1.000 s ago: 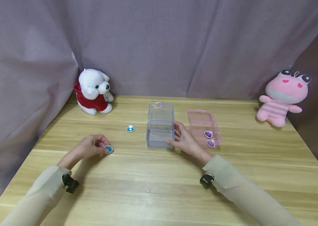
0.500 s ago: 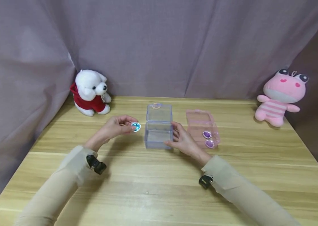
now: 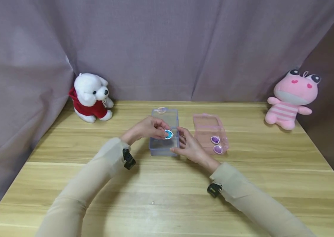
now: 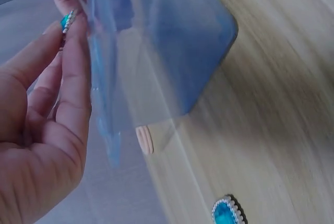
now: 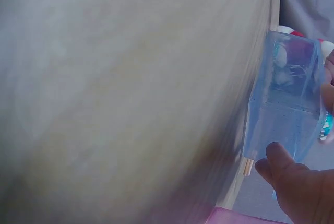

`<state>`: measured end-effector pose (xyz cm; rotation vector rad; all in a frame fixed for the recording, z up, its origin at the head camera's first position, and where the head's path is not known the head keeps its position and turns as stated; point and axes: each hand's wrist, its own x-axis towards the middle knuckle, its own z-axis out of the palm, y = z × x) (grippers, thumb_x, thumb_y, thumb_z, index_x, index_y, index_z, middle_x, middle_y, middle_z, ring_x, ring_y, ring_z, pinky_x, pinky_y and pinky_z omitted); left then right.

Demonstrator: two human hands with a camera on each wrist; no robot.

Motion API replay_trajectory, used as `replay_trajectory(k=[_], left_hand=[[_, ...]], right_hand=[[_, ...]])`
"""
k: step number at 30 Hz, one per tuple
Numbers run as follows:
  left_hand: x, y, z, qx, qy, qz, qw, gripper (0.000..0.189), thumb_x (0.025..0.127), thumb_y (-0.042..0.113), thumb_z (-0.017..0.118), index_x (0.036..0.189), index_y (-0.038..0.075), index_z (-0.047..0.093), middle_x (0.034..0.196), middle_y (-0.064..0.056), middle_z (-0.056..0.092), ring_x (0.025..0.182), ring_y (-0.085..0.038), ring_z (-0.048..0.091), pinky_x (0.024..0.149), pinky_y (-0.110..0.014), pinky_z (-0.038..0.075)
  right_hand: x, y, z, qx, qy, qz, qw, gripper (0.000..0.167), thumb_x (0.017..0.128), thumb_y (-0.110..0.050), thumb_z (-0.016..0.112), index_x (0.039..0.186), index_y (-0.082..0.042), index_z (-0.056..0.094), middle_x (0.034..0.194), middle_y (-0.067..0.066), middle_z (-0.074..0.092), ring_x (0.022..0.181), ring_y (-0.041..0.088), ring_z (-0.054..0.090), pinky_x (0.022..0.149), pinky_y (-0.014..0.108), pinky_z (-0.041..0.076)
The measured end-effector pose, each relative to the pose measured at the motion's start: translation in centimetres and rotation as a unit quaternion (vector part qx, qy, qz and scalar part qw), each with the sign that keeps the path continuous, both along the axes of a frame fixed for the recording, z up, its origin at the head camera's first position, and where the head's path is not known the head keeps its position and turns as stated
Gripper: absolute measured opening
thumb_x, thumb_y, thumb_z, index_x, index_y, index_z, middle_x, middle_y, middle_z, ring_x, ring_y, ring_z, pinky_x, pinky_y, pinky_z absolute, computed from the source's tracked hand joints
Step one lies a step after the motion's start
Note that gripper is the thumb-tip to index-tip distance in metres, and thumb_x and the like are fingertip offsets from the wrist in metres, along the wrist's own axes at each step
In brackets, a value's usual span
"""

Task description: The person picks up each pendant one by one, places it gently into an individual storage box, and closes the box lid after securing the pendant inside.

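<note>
From the head view, the left hand is pinching a teal heart-shaped gem between its fingertips, holding it just over the open clear blue box at the middle of the wooden table. The right hand is resting against the box's right side, fingers loosely spread and thumb at its front corner. Just to the right, a pink box is lying open with two purple gems inside. A white plush dog is sitting at the back left, a pink plush frog at the back right.

In the left wrist view, the fingers are closing on the gem beside the box's open lid; a second teal gem is lying on the table.

In the right wrist view, the thumb is pressing the blue box's wall; the other fingers are out of sight.
</note>
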<state>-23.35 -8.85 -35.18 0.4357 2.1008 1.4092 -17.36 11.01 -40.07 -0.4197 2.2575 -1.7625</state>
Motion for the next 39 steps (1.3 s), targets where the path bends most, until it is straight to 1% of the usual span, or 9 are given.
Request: replay_trajectory(k=[3, 6, 13, 20, 22, 26, 32, 34, 39], left_hand=[[-0.1, 0.4, -0.1, -0.022, -0.005, -0.021, 0.9995, 0.025, 0.084, 0.001, 0.067, 0.108, -0.005, 0.062, 0.082, -0.003, 0.066, 0.072, -0.009, 0.064, 0.086, -0.041, 0.054], [-0.1, 0.8, -0.2, -0.04, -0.003, -0.03, 0.9988, 0.024, 0.085, 0.0, 0.067, 0.107, -0.005, 0.061, 0.083, -0.004, 0.066, 0.072, -0.01, 0.064, 0.086, -0.04, 0.055], [0.4, 1.7, -0.2, -0.069, 0.024, -0.044, 0.9964, 0.018, 0.083, 0.0, 0.068, 0.1, -0.003, 0.062, 0.082, -0.008, 0.067, 0.072, -0.014, 0.066, 0.08, -0.038, 0.057], [0.6, 2.4, -0.9, -0.089, 0.023, -0.046, 0.9947, 0.017, 0.082, -0.003, 0.068, 0.098, -0.002, 0.064, 0.086, -0.012, 0.069, 0.07, -0.012, 0.065, 0.07, -0.027, 0.058], [0.7, 2.5, -1.1, -0.092, 0.017, -0.045, 0.9946, 0.017, 0.082, -0.004, 0.067, 0.098, -0.003, 0.064, 0.086, -0.012, 0.068, 0.07, -0.013, 0.064, 0.069, -0.026, 0.058], [0.8, 2.7, -1.2, -0.107, 0.017, -0.04, 0.9933, 0.018, 0.082, -0.006, 0.067, 0.099, -0.002, 0.064, 0.086, -0.012, 0.067, 0.071, -0.014, 0.064, 0.068, -0.025, 0.058], [0.9, 3.2, -1.4, -0.134, 0.034, -0.051, 0.9891, 0.016, 0.081, -0.008, 0.066, 0.095, -0.002, 0.065, 0.085, -0.013, 0.069, 0.066, -0.012, 0.063, 0.064, -0.024, 0.058], [0.9, 3.4, -1.5, -0.145, 0.046, -0.057, 0.9866, 0.014, 0.08, -0.007, 0.067, 0.093, -0.003, 0.066, 0.084, -0.013, 0.071, 0.063, -0.01, 0.062, 0.061, -0.023, 0.057], [0.8, 3.5, -1.5, -0.189, 0.087, -0.078, 0.975, 0.011, 0.079, 0.0, 0.072, 0.09, 0.001, 0.069, 0.08, -0.01, 0.072, 0.058, -0.007, 0.06, 0.057, -0.02, 0.055]], right_hand=[[0.0, 0.0, 0.1, 0.007, 0.001, 0.001, 1.0, 0.086, 0.08, 0.005, 0.068, 0.145, 0.006, 0.012, 0.148, 0.029, 0.02, 0.137, 0.04, 0.026, 0.109, 0.039, 0.033], [0.0, 0.0, 0.2, 0.015, 0.001, 0.001, 0.9999, 0.086, 0.08, 0.003, 0.069, 0.145, 0.005, 0.013, 0.149, 0.028, 0.02, 0.138, 0.038, 0.026, 0.108, 0.038, 0.034], [0.1, 0.0, 0.2, 0.011, 0.002, 0.002, 0.9999, 0.086, 0.08, 0.003, 0.069, 0.145, 0.004, 0.013, 0.149, 0.027, 0.022, 0.137, 0.036, 0.028, 0.107, 0.035, 0.035], [0.1, 0.0, 0.1, 0.008, 0.003, 0.001, 1.0, 0.086, 0.08, 0.003, 0.069, 0.145, 0.005, 0.013, 0.149, 0.028, 0.02, 0.138, 0.037, 0.027, 0.107, 0.034, 0.035], [0.1, 0.0, 0.1, 0.007, 0.0, 0.002, 1.0, 0.086, 0.081, 0.003, 0.069, 0.146, 0.004, 0.012, 0.15, 0.028, 0.018, 0.138, 0.037, 0.026, 0.107, 0.035, 0.035], [0.1, 0.0, 0.1, 0.003, -0.004, 0.001, 1.0, 0.087, 0.08, 0.003, 0.069, 0.146, 0.004, 0.012, 0.15, 0.028, 0.017, 0.138, 0.037, 0.026, 0.107, 0.035, 0.035], [0.2, 0.0, 0.0, -0.001, 0.002, -0.001, 1.0, 0.086, 0.08, 0.005, 0.069, 0.145, 0.005, 0.013, 0.149, 0.029, 0.019, 0.137, 0.038, 0.026, 0.107, 0.035, 0.035], [0.2, 0.0, 0.0, -0.001, 0.002, 0.0, 1.0, 0.086, 0.08, 0.005, 0.069, 0.145, 0.005, 0.013, 0.149, 0.03, 0.019, 0.137, 0.039, 0.026, 0.107, 0.035, 0.035], [0.1, 0.0, 0.0, 0.0, -0.003, 0.003, 1.0, 0.085, 0.081, 0.003, 0.068, 0.145, 0.006, 0.011, 0.149, 0.03, 0.017, 0.138, 0.04, 0.025, 0.108, 0.037, 0.034]])
